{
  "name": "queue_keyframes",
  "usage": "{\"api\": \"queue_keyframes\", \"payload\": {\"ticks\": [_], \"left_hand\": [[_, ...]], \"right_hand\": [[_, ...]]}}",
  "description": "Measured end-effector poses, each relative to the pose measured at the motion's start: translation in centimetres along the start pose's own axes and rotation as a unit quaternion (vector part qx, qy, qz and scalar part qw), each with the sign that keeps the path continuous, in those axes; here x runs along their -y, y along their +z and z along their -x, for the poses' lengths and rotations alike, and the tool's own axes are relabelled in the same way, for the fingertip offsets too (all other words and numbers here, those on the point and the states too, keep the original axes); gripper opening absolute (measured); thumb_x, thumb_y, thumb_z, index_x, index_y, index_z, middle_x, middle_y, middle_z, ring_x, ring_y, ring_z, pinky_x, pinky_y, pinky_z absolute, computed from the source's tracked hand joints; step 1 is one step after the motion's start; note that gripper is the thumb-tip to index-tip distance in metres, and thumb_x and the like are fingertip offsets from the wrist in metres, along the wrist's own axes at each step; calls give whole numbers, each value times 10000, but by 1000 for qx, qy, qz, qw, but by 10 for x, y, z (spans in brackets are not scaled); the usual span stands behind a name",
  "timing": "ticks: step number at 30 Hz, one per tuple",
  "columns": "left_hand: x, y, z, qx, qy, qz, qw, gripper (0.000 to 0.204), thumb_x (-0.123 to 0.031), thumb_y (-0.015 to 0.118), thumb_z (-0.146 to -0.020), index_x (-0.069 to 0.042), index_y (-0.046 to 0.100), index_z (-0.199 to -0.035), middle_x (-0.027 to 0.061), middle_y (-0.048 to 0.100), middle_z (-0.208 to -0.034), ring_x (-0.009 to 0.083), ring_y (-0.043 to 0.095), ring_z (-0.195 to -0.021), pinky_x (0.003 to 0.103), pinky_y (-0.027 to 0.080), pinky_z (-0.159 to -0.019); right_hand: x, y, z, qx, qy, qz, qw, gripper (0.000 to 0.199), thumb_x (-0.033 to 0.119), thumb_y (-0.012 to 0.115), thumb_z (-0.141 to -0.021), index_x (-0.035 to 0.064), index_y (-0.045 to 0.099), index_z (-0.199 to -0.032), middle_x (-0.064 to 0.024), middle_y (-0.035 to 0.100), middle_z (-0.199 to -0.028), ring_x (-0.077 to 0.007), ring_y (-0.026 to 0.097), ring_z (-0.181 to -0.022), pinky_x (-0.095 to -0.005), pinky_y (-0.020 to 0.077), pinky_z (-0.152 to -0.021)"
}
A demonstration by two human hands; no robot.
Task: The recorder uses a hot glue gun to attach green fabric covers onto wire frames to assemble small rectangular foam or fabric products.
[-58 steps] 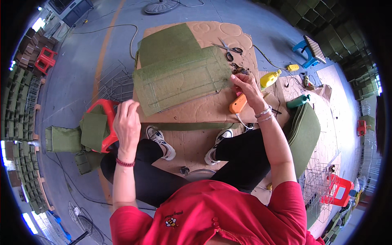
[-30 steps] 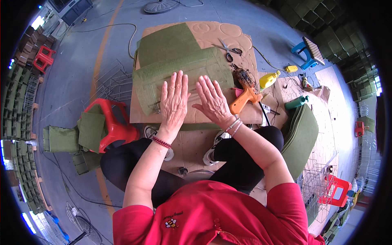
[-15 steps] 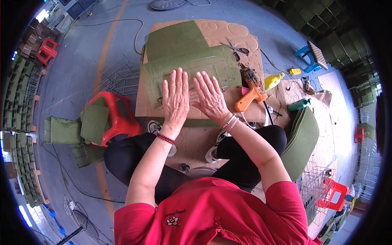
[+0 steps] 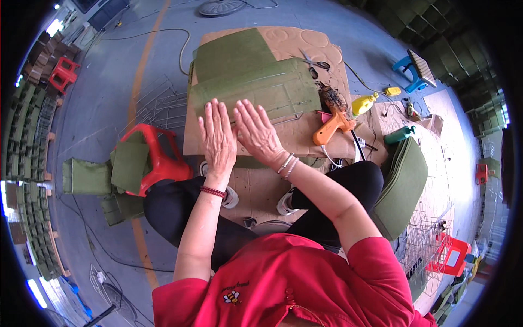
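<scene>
Both my hands lie flat, side by side, on the near part of a thin green fabric sheet (image 4: 218, 87) on a cardboard-covered work surface. My left hand (image 4: 219, 136) has its fingers stretched out along the sheet's near left edge. Close beside it, my right hand (image 4: 257, 134) is slanted to the left, fingers straight, palm down. Neither hand holds anything. Thin metal wires (image 4: 298, 116) show at and through the sheet. What lies beneath my palms is hidden. Another green sheet (image 4: 234, 52) lies behind, partly overlapped.
To the right sit an orange glue gun (image 4: 329, 131) with a blackened nozzle end, scissors (image 4: 315, 68), a yellow bottle (image 4: 364, 104) and a green bottle (image 4: 399, 135). Stacked green sheets (image 4: 403, 191) stand by my right knee. A red stool (image 4: 163, 163) with green pieces is at left.
Both hands have slid left and slightly toward me, staying flat. The sheet's near edge at the right now lies farther back, showing more cardboard and wire.
</scene>
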State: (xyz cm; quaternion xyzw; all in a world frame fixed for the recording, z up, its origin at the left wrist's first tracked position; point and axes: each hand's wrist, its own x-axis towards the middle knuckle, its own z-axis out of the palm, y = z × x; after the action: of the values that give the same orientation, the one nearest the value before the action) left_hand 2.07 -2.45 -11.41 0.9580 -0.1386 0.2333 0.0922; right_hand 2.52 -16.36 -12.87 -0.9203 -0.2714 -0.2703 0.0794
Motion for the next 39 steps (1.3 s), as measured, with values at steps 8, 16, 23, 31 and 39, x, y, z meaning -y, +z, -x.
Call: {"api": "queue_keyframes", "payload": {"ticks": [8, 16, 23, 31, 39], "left_hand": [[-7, -7, 4, -7, -1, -23, 1000, 690, -338, 490, -934, -2, 211, -1467, 150, 226, -1535, 291, 175, -1434, 487, 111, -1159], [-3, -8, -24, -16, -3, -40, 999, 708, -413, 466, -939, -23, 217, -1475, 114, 228, -1543, 267, 173, -1436, 470, 117, -1159], [0, -5, -19, -13, 23, -61, 998, 703, -460, 407, -953, -24, 224, -1474, 116, 235, -1539, 266, 183, -1433, 478, 117, -1155], [-32, -13, -46, -21, 77, -33, 996, 725, -498, 449, -919, -32, 288, -1451, 120, 270, -1523, 271, 223, -1418, 482, 187, -1139], [-26, 3, -43, -14, 109, -33, 993, 729, -479, 501, -899, -41, 300, -1446, 114, 322, -1498, 275, 275, -1395, 492, 221, -1128]], "right_hand": [[-15, -24, 9, 20, -17, -72, 997, 794, 352, 660, -783, -31, 322, -1391, -189, 312, -1480, -325, 268, -1396, -472, 224, -1136], [-94, -44, 33, 15, 98, -4, 995, 961, 474, 706, -737, -76, 275, -1398, -229, 308, -1464, -356, 254, -1391, -478, 196, -1143], [-96, -42, 40, 0, 83, -17, 996, 1002, 518, 684, -743, -60, 233, -1426, -236, 270, -1482, -353, 240, -1399, -479, 168, -1148], [-112, -46, 39, -45, 134, -32, 989, 953, 538, 638, -782, -37, 245, -1434, -224, 268, -1487, -341, 230, -1404, -472, 169, -1142], [-104, -52, 44, -15, 152, -24, 988, 990, 540, 678, -742, -22, 254, -1438, -215, 254, -1498, -336, 218, -1411, -480, 160, -1140]]}}
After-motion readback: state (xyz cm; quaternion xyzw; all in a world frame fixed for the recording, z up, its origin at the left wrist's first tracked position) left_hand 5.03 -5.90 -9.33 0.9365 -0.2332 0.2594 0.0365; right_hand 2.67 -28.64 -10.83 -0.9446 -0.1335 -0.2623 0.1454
